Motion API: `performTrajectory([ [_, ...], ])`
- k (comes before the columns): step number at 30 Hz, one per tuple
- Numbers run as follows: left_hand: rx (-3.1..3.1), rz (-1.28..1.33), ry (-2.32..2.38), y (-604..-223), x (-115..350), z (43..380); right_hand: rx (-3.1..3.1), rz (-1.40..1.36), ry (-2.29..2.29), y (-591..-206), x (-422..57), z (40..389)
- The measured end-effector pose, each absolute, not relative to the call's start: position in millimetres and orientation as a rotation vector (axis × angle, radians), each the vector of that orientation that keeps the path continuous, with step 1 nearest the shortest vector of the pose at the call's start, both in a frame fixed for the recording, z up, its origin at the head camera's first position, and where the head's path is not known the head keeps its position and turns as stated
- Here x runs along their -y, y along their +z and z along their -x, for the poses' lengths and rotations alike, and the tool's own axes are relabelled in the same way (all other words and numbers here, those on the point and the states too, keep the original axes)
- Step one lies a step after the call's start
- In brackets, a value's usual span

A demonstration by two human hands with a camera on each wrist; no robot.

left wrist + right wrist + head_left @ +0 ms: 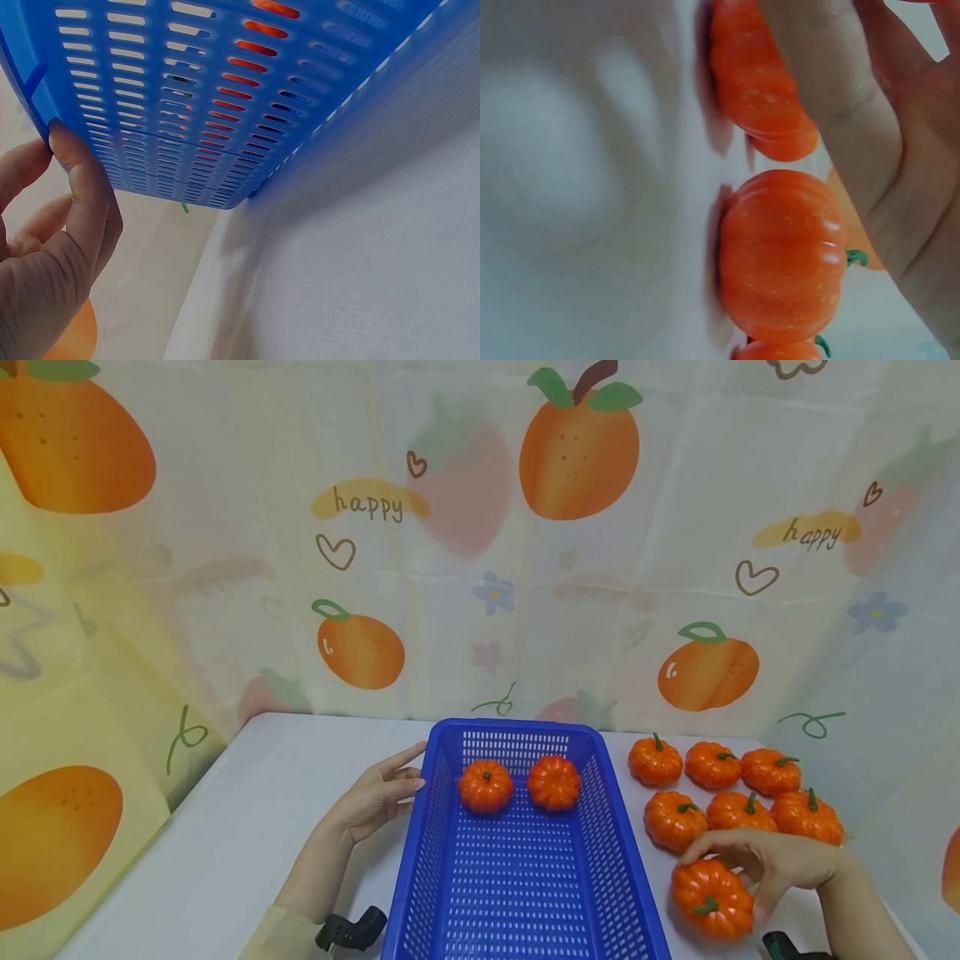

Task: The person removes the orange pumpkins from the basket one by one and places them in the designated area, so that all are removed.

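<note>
My right hand (768, 864) grips a small orange pumpkin (711, 900) between thumb and fingers, to the right of the blue plastic basket (403, 881). The pumpkin's green stem faces toward me. At the basket's left rim, my left hand (378, 797) pinches the edge, and the left wrist view shows a finger (71, 146) bent at that rim. Inside the basket, at its far end, sit two more pumpkins, one on the left (486, 787) and one on the right (554, 783). In the right wrist view my right hand (885, 142) partly covers a pumpkin (761, 82) behind it.
Several pumpkins (676, 821) stand in two rows on the white table (225, 827), right of the basket. A fruit-printed cloth (450, 610) hangs behind the table. Dark wrist-camera mounts (351, 930) show near both wrists.
</note>
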State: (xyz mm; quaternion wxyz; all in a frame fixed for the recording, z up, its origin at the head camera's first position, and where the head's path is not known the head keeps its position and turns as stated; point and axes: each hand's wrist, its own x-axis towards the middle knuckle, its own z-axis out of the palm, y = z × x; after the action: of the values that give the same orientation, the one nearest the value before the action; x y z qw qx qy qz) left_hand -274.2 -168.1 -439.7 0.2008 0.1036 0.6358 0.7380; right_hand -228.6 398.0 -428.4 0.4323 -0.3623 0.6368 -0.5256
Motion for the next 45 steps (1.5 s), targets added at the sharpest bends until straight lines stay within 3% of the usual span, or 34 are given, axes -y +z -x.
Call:
performTrajectory([
  [15,-1.801,-0.282,2.053,-440.4,167.6,274.2,-1.664,0.697,-1.212,-433.1,-405.3,226.7],
  [35,-1.792,-0.288,2.057,-439.2,167.7,273.6,-1.68,0.709,-1.268,-436.7,-421.5,225.1],
  [45,-1.795,-0.294,2.047,-439.5,167.7,273.7,-1.768,0.768,-1.298,-408.5,-425.8,227.8],
])
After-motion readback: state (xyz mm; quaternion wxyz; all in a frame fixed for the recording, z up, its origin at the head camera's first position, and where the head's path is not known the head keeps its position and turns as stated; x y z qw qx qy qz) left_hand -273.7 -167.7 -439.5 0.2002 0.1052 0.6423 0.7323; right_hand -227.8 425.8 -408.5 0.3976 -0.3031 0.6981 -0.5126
